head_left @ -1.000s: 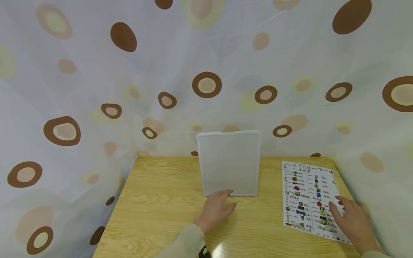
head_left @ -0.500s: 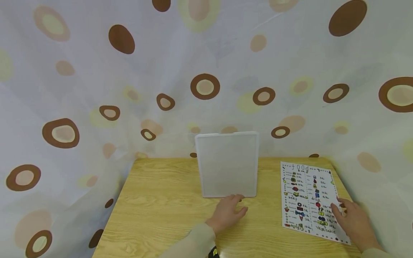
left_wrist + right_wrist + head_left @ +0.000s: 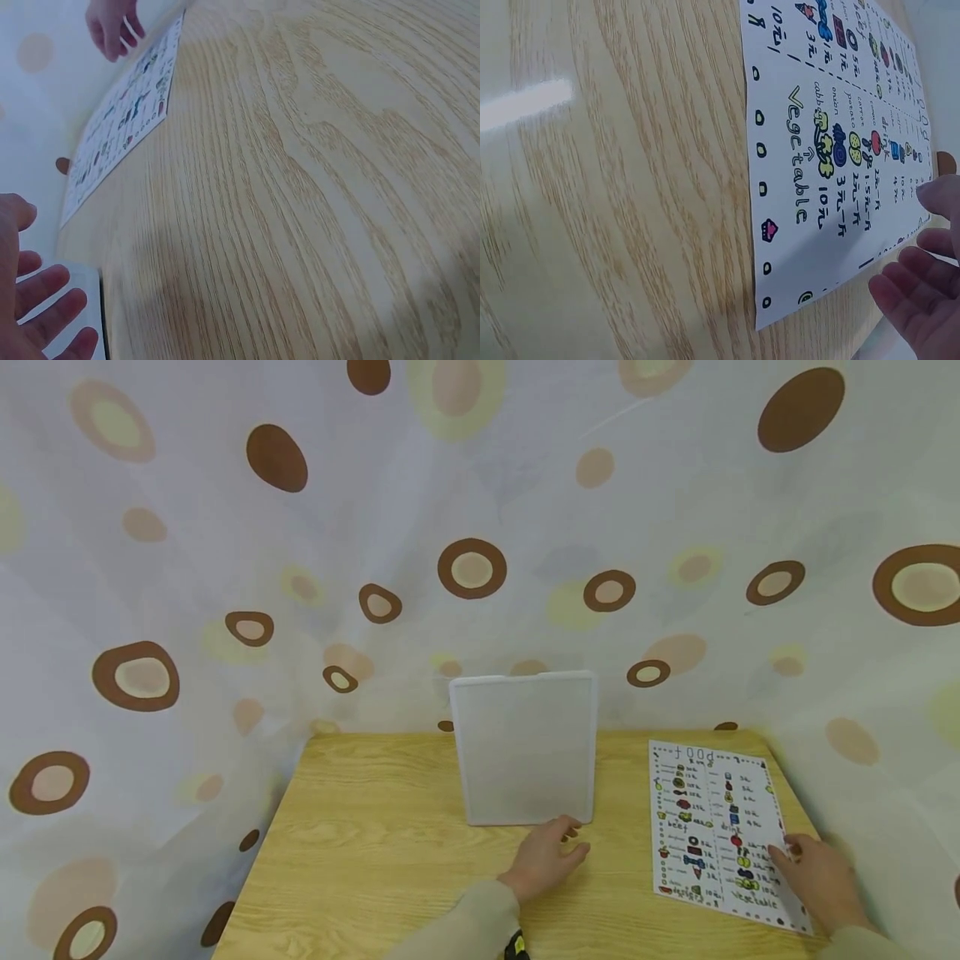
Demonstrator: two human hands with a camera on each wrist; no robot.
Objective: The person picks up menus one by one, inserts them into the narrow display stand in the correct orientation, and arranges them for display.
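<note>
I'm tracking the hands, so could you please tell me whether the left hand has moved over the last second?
Yes. The left hand slid rightward along the panel's bottom edge toward its right corner.

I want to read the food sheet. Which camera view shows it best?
The right wrist view: the food sheet fills it, with words like "vegetable" legible. The head view shows the whole sheet but small; the left wrist view shows it far and slanted.

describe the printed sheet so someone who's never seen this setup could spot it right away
Start at the wooden table in front of the spotted curtain and go to its right edge. The printed sheet lies flat there, under the fingertips of the right hand. Unlike the plain white panel standing upright mid-table near the left hand, it is covered in small coloured pictures and handwritten words such as "food" and "vegetable".
</note>
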